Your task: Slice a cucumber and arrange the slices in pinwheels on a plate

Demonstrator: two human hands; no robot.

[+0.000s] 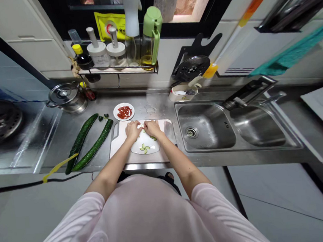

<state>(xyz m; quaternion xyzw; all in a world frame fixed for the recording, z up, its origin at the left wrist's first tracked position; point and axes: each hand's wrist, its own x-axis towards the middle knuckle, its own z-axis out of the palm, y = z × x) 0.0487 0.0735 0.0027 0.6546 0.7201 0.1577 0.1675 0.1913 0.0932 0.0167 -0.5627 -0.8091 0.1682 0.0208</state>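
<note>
Thin, green-rimmed cucumber slices (145, 148) on a glossy white plate (136, 148).
Above its far side, left hand (133, 130) and right hand (152, 128) curl inward, finger gap and grip indiscernible; beneath lie a smooth pale cutting board (118, 146), steel counter (100, 105).

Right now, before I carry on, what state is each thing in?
Steel pot: lid on.
Two long cucumbers: unsliced, side by side.
Red pieces: chopped, on the round plate.
Green slices: fanned on the white plate.
Dark bottle: yellow cap on.
Tap: no water visible.
Left hand: over the white plate, grip unclear.
Right hand: beside it, grip unclear.
</note>
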